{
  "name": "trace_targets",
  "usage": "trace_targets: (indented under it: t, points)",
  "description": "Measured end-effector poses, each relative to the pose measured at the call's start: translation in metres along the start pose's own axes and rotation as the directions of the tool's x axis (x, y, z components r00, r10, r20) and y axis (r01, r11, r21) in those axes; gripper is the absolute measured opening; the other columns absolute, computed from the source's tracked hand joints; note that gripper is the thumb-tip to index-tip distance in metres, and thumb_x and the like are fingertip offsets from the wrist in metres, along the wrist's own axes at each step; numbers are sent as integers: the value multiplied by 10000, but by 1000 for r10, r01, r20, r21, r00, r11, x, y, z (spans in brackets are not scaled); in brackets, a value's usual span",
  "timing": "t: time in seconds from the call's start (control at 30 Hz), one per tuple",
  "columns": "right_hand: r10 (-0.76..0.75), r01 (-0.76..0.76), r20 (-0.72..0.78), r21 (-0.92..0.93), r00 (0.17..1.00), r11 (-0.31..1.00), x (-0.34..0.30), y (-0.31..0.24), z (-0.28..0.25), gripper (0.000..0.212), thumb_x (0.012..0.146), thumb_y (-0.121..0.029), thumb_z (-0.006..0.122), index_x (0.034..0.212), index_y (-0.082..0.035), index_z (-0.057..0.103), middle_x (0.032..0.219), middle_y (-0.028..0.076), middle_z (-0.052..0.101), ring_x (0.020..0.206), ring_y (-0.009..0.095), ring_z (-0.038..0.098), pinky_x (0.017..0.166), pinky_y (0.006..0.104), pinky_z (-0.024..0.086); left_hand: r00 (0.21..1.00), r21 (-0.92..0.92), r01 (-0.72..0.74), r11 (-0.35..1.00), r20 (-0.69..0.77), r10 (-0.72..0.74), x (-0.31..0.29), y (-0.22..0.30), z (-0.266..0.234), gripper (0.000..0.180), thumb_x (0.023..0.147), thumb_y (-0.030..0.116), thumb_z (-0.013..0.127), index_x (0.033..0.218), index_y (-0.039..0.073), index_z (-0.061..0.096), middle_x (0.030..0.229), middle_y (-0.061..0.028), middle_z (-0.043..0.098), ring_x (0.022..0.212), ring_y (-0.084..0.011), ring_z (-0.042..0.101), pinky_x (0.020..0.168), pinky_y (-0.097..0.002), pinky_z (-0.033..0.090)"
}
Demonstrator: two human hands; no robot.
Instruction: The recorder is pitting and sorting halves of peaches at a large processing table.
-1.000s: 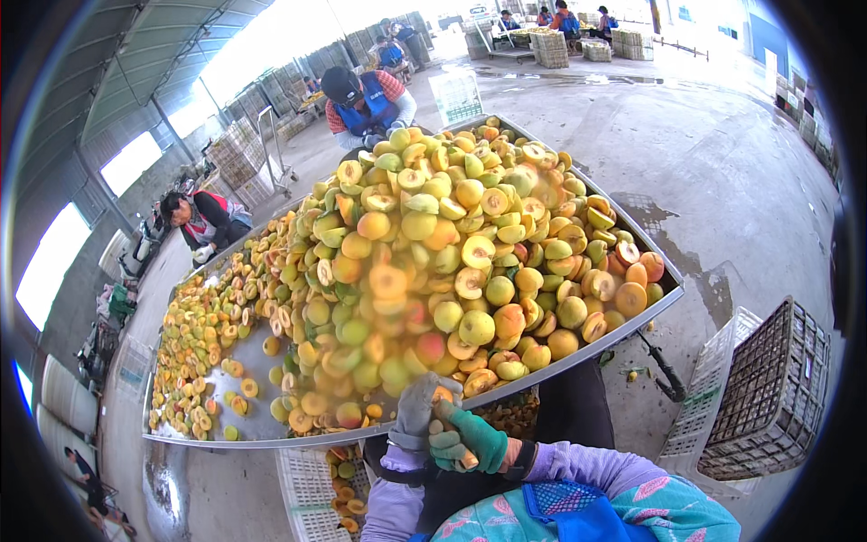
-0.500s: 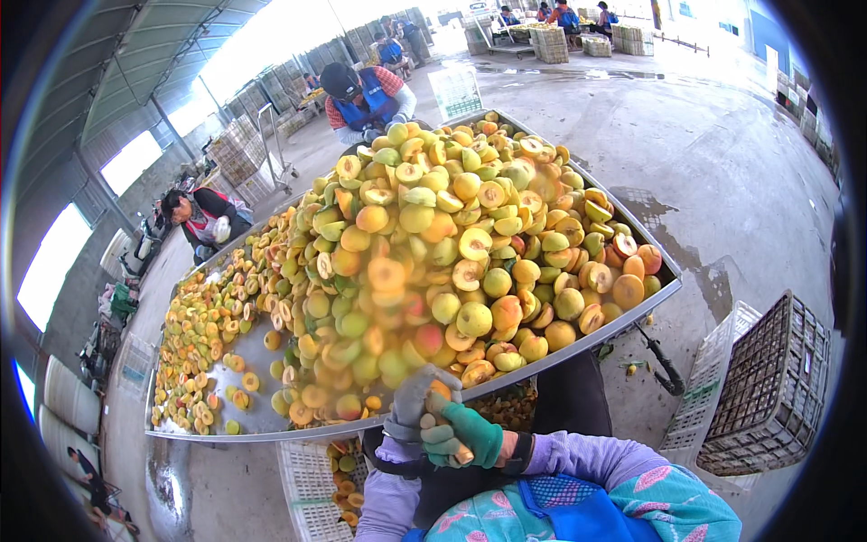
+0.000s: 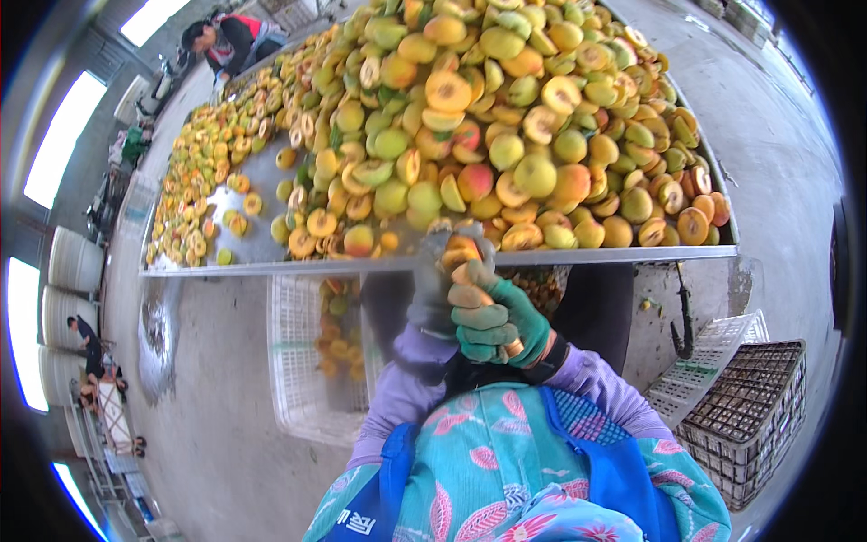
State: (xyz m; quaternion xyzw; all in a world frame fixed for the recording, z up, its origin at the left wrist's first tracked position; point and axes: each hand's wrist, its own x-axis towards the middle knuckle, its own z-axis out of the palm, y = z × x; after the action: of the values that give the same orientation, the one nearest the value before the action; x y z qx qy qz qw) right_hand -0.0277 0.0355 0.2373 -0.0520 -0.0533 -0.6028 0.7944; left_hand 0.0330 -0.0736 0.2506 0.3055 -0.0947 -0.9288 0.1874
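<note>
My left hand [image 3: 432,285], in a grey glove, is closed around a cut peach [image 3: 461,250] close to the near edge of the table. My right hand [image 3: 502,323], in a green glove with grey fingers, grips a tool by its wooden handle [image 3: 514,347]. Its working end meets the peach and is hidden, so its exact kind cannot be seen. Both hands are pressed together above my lap. Just beyond them rises a heap of whole and halved peaches [image 3: 535,175], yellow, green and reddish, on a metal table [image 3: 361,266].
Below the table edge on the left stands a white plastic crate [image 3: 293,397] with peaches inside. Stacked at the right are a white crate [image 3: 691,379] and a dark, dirty one [image 3: 750,406]. At the table's far left a person [image 3: 237,45] bends over the fruit.
My view has tilted down, so the table and hands appear higher and the co-worker across the table is out of sight. My hands remain together around the peach and tool.
</note>
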Motion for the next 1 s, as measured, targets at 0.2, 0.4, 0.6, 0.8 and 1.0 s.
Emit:
trace_targets:
  t: [0.2,0.4,0.6,0.8,1.0]
  points:
    - [-28,-90,-397,-275,918,957,-34,-9,-7,425,962,-500,384,796,-121,483,503,-47,408,342,66,365,369,238,325,695,681,-504,532,-46,718,-27,83,-122,318,908,344,507,1027,64,600,814,-98,636,625,-178,594,500,-258,454]
    - [30,-200,-754,-135,656,971,-25,13,-49,443,932,-512,454,792,-95,510,520,-7,457,337,110,395,352,256,335,532,396,260,-881,702,473,-9,131,-106,526,750,377,677,1100,-7,591,927,-196,645,907,-371,588,849,-447,437]
    - [-410,-194,-646,-656,644,729,26,6,-7,450,931,-488,477,919,-41,523,554,14,488,348,121,435,309,243,337,880,494,311,-812,172,442,37,177,-71,582,734,375,691,1155,-5,562,971,-188,653,881,-346,632,738,-403,504]
    - [-642,-362,-446,-893,623,268,30,10,-3,378,925,-384,521,1059,-31,529,752,108,614,722,248,624,647,360,471,859,684,-512,520,409,308,-9,107,-66,620,874,298,605,1352,-18,368,1156,-143,556,1003,-202,559,795,-319,489]
    - [-634,-436,-47,-765,772,-474,16,-9,-14,443,931,-415,479,1102,-7,504,819,263,616,787,436,596,655,487,467,829,592,-545,594,488,274,9,31,-49,625,947,486,379,1303,-25,438,1240,-194,531,1159,-278,502,1003,-407,403]
